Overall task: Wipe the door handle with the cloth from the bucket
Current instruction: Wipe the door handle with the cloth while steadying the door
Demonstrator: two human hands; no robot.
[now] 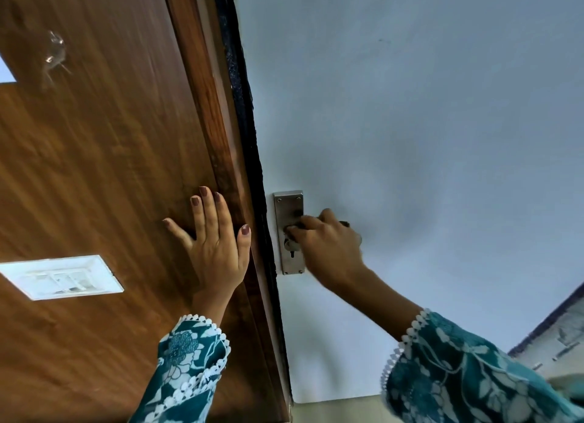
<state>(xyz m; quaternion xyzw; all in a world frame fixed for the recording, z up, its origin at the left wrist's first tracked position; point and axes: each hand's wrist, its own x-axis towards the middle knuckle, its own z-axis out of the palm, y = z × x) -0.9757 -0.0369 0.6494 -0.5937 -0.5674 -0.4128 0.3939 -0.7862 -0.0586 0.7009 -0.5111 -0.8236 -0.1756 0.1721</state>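
A steel lock plate (pixel 288 207) with a keyhole sits on the pale blue door (pixel 410 122), close to its left edge. My right hand (pixel 328 248) is closed around the door handle (pixel 345 224), of which only the dark tip shows past my knuckles. My left hand (pixel 215 245) lies flat, fingers spread, on the brown wooden panel (pixel 110 169) just left of the door's edge, holding nothing. No cloth and no bucket are in view.
A dark strip (pixel 249 138) runs between the wooden panel and the door. A white switch plate (pixel 63 277) and a clear hook (pixel 55 55) are fixed to the wood on the left. A tiled surface (pixel 562 334) shows at the lower right.
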